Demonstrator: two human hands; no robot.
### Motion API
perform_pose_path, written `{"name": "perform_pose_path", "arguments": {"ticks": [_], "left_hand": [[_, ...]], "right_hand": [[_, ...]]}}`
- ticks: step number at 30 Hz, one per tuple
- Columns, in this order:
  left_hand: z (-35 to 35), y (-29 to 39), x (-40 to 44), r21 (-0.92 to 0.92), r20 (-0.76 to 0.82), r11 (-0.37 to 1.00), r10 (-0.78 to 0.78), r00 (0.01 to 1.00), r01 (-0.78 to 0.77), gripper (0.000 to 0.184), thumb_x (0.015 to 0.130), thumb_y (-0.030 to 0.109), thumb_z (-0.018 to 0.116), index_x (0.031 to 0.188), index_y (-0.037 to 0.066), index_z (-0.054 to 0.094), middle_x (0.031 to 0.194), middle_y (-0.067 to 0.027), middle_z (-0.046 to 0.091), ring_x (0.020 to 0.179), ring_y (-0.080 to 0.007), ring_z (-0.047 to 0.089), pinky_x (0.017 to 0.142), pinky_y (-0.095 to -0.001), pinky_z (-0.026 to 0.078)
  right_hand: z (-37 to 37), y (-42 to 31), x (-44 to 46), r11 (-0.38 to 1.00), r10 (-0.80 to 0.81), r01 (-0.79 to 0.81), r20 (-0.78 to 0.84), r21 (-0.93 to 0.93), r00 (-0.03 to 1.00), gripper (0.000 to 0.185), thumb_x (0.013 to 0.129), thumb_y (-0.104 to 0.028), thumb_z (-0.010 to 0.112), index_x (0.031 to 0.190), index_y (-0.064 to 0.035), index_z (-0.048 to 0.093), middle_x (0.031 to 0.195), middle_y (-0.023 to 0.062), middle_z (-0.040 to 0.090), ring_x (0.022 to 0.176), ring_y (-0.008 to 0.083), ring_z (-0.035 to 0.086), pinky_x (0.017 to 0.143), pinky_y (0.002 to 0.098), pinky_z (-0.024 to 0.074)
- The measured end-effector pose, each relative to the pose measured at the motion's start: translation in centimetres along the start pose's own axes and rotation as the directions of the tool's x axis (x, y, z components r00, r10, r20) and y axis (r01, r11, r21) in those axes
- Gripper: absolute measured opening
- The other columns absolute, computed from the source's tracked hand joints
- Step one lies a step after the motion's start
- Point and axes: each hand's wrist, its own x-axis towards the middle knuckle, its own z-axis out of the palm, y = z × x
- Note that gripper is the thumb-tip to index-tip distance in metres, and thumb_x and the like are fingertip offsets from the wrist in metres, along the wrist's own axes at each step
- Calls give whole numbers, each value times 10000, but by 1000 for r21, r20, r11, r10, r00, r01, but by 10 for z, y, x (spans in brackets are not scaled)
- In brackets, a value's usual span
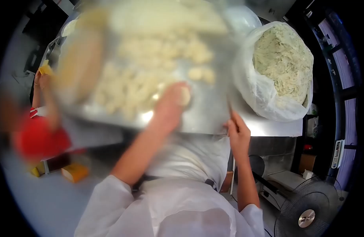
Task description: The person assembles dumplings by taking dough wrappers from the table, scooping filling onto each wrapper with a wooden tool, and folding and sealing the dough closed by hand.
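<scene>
Over the metal table (205, 122), my left hand (170, 104) is closed on a small pale dough piece (184, 96), with the view there blurred. Many similar pale dough pieces (130, 89) lie spread beyond and left of it. My right hand (239, 128), at the table's near edge, has its fingers wrapped round a thin stick-like tool (230, 104), which points away from me. To the right of that hand, a clear plastic bag (255, 93) lines a large container full of greenish-white filling (284, 59).
A person in red (41, 136) stands at the left, with hands near a yellow object (45, 69). A fan (307, 217) stands at the lower right. A yellow box (75, 172) lies on the floor at the lower left.
</scene>
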Motion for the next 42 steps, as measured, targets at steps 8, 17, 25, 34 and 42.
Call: {"name": "perform_pose_path", "arguments": {"ticks": [8,17,25,34,42], "left_hand": [[-8,43,64,916,139,248,542,829,-315,324,961,73,612,1281,26,610,1228,-153,631,1103,-315,623,968,-369,487],[78,6,100,860,508,-223,295,809,-458,372,841,86,736,1199,32,648,1113,-135,644,1089,-329,598,903,-409,493],[94,-7,45,729,502,161,534,680,-665,329,831,102,755,1140,34,664,1097,-136,633,1005,-322,584,852,-428,487],[100,15,17,806,373,260,475,797,-532,380,993,223,621,1320,32,649,1369,-228,570,1259,-380,534,1073,-428,423],[133,-53,21,827,562,-167,219,798,-537,827,933,618,575,1511,42,440,1534,-238,404,1432,-469,318,1169,-601,227]], "right_hand": [[17,-8,26,950,165,-102,-194,296,967,318,1044,-146,570,1323,8,589,817,16,608,602,34,485,540,201,424],[14,2,25,946,159,-89,-205,313,966,314,1038,-131,575,1319,8,584,825,20,611,617,37,488,556,196,423],[17,5,9,901,165,-28,-282,433,945,298,1035,-85,572,1314,19,587,832,30,628,629,39,497,575,197,430],[-7,-7,-44,861,285,-97,-316,498,905,274,1042,-92,569,1292,19,591,821,25,635,622,42,512,563,193,421],[-11,-17,-63,849,331,-112,-355,516,874,266,1048,-99,566,1287,16,591,808,21,635,600,37,508,528,183,398]]}}
